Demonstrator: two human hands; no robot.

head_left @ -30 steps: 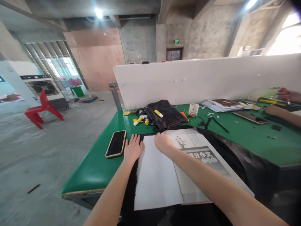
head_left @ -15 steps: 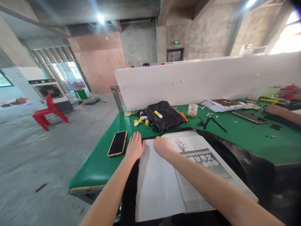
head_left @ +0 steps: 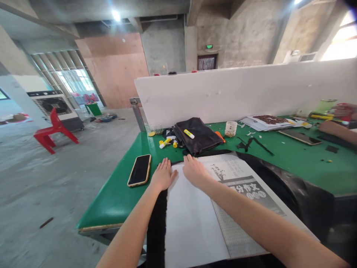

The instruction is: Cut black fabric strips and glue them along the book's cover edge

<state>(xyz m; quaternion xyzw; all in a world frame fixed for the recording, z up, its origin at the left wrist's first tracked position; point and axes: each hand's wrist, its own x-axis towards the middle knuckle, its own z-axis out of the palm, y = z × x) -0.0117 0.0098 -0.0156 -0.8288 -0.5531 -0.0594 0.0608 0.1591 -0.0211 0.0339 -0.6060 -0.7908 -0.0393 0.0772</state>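
Note:
My left hand [head_left: 163, 175] lies with fingers stretched out over the upper left corner of a white sheet of paper [head_left: 192, 223] and the black sheet [head_left: 156, 223] under it. Close beside it, my right hand [head_left: 195, 171] rests at the paper's top edge with its fingers bent and together. What those fingers hold, if anything, is hidden. A printed grey-and-white page [head_left: 237, 212] with Chinese characters adjoins the white paper on the right, partly covered by my right forearm. Black sheeting [head_left: 301, 186] spreads out beyond the page.
Left of my hands lies a phone [head_left: 139, 170] on the green table [head_left: 111, 201]. Ahead are a folded black sheet [head_left: 199, 130] with a glue stick [head_left: 189, 134] on it, and a clear cup [head_left: 231, 128]. A white panel [head_left: 237, 96] stands behind. Another person's arm [head_left: 338, 131] reaches in at right.
The view has shifted slightly. My right hand's fingers have opened out a little from a tighter curl at the paper's top edge. My left thumb has spread away from its fingers.

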